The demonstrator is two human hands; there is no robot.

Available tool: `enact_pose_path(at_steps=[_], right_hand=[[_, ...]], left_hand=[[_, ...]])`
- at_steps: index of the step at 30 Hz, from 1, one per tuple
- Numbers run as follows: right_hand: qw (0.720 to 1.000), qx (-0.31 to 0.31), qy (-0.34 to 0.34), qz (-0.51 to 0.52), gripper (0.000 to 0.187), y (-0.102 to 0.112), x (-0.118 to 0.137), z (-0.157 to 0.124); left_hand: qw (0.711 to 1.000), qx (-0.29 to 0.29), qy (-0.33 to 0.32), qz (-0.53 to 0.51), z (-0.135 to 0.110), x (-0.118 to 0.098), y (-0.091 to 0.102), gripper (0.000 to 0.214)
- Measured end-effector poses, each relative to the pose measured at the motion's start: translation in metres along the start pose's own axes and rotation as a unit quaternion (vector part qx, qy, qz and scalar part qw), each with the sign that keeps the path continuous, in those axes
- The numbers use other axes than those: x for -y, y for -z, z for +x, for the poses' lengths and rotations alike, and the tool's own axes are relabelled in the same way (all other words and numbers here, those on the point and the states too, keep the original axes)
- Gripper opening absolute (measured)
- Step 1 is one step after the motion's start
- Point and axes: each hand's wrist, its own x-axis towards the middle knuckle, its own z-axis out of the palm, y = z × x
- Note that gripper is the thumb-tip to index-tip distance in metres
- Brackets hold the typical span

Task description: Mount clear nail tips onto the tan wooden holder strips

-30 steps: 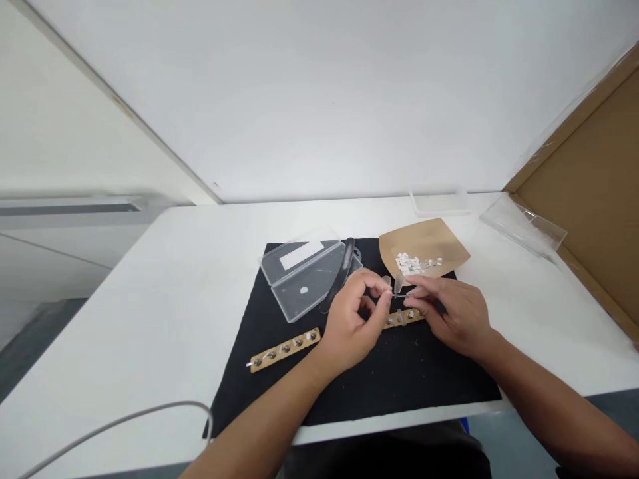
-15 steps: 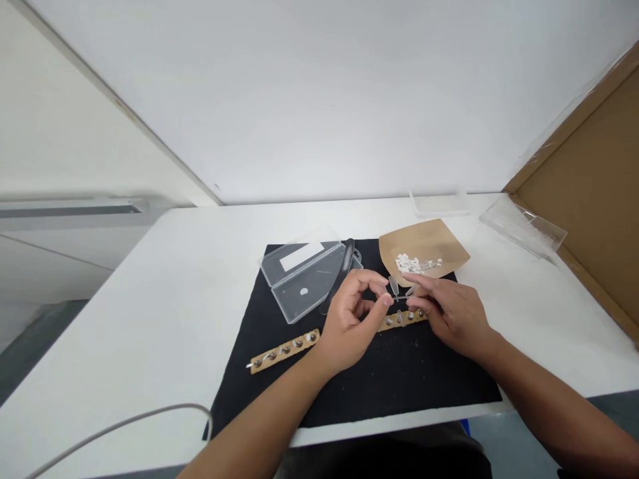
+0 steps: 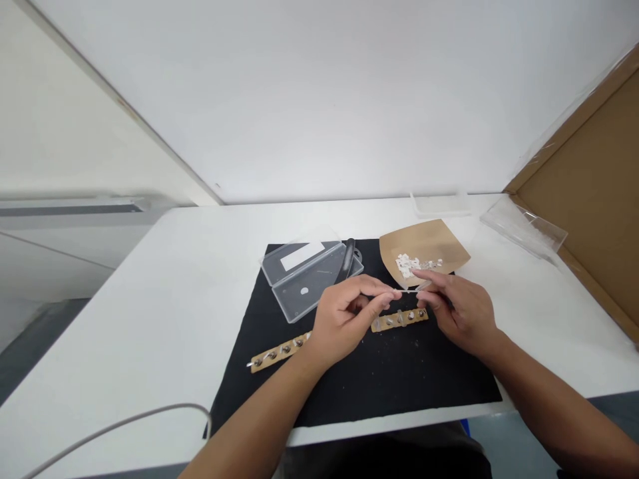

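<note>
Over the black mat, my left hand (image 3: 347, 318) pinches the left end of a thin whitish strip (image 3: 409, 291) between thumb and fingertips. The thumb and fingers of my right hand (image 3: 460, 311) close on its right end. A clear flap shows beside the right fingers; how it joins the strip I cannot tell. Just below the strip, a short tan strip (image 3: 405, 319) with small metal and clear pieces lies on the mat. Another tan strip (image 3: 279, 352), set with several round dark metal pieces, lies left of my left wrist, its right end hidden.
A brown paper sheet (image 3: 444, 243) with small white pieces (image 3: 407, 264) lies behind my hands. An open clear case (image 3: 294, 303) and a dark curved handle (image 3: 346, 261) are on the mat (image 3: 399, 392). Clear trays (image 3: 524, 226) stand at back right; a cable (image 3: 120, 414) runs at front left.
My left fingertips have moved right and come together along the strip. My right hand has shifted slightly right, uncovering more of the short tan strip below.
</note>
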Motion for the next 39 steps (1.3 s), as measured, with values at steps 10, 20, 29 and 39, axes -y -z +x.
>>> enact_pose_path(at_steps=[10,20,29,39], right_hand=[[0.955,-0.086,-0.219,-0.181,0.035,0.046,-0.043,0.005],[0.852,0.013,-0.423,-0.308,0.031,0.091,-0.080,0.000],[0.887,0.048,-0.354,-0.293,0.028,0.080,-0.097,-0.012],[0.920,0.045,-0.290,-0.258,0.028,0.079,-0.102,-0.012]], left_hand=[[0.887,0.149,-0.155,0.409,0.014,0.020,0.034,0.020],[0.842,0.310,-0.096,0.432,0.011,0.028,0.041,0.023],[0.828,0.303,-0.126,0.454,0.010,0.035,0.034,0.028],[0.827,0.212,-0.176,0.490,0.012,0.037,0.030,0.031]])
